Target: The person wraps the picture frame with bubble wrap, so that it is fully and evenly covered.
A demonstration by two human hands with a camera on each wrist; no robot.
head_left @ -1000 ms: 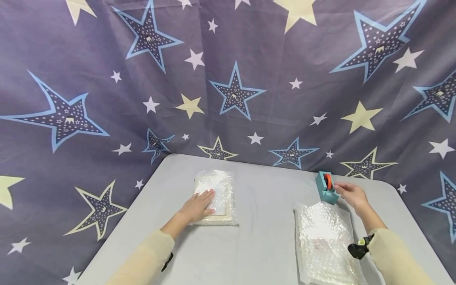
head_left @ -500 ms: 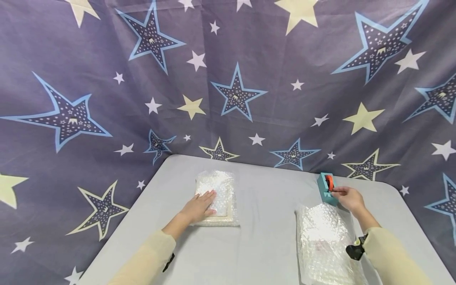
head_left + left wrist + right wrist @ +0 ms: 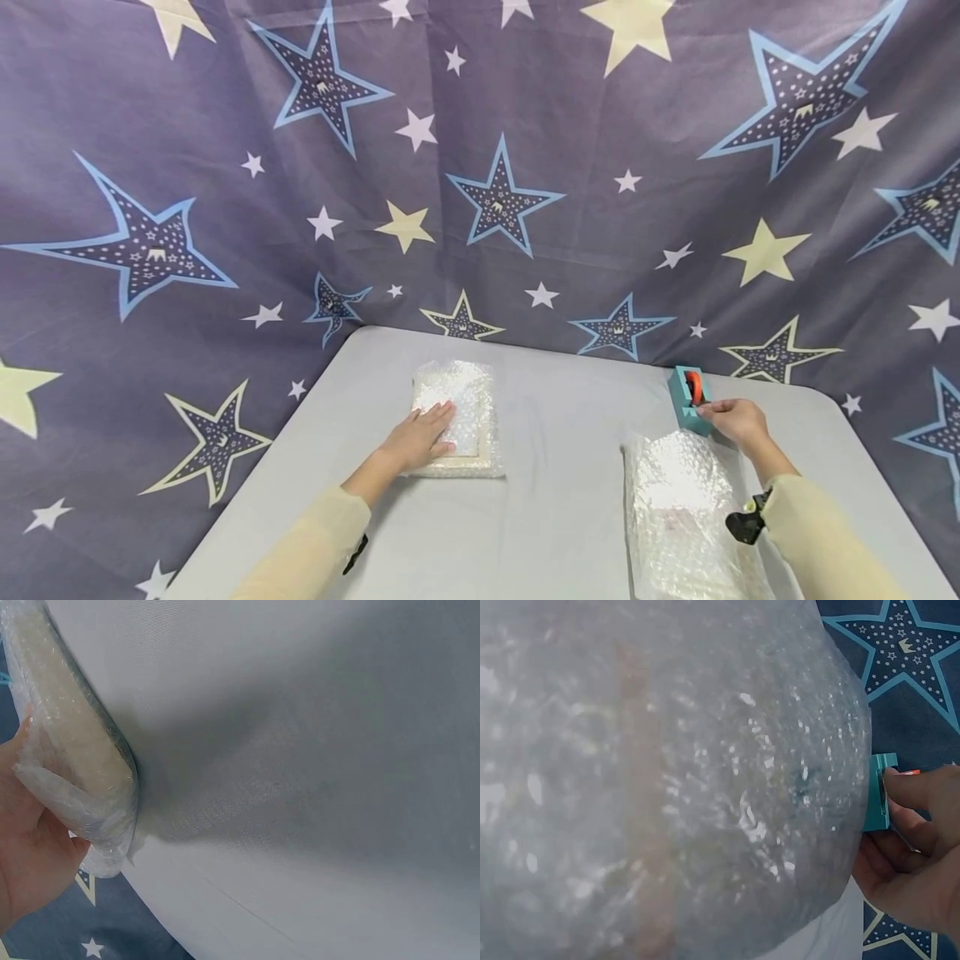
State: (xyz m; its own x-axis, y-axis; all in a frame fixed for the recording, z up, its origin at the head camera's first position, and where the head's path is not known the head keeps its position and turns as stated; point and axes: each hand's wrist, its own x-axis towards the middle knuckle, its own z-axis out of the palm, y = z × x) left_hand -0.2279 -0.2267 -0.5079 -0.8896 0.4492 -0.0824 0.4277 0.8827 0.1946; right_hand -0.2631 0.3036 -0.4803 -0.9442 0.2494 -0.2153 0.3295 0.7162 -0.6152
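My left hand [image 3: 422, 437] lies with fingers extended on a bubble-wrapped flat item [image 3: 486, 421] at the left of the table; a pale frame-like edge shows through the plastic. In the left wrist view the same wrapped item [image 3: 82, 727] appears edge-on beside the hand [image 3: 37, 840]. At the back right, my right hand [image 3: 738, 421] is at the front of a teal tape dispenser [image 3: 682, 400] with an orange-red roll core [image 3: 694, 387]. Thumb and forefinger pinch by its cutting edge, on the tape end, though the clear strip itself hardly shows. The right wrist view has the hand [image 3: 922, 847] against the dispenser [image 3: 877, 795].
A larger bubble-wrapped stack [image 3: 686, 517] lies in front of the dispenser, under the right forearm, and fills most of the right wrist view. The grey table [image 3: 562, 467] ends at a star-patterned cloth [image 3: 525, 275] behind and at the sides.
My right hand has moved slightly toward me and left, from beside the tape roll to the dispenser's front edge. The left hand stays on the wrapped item.
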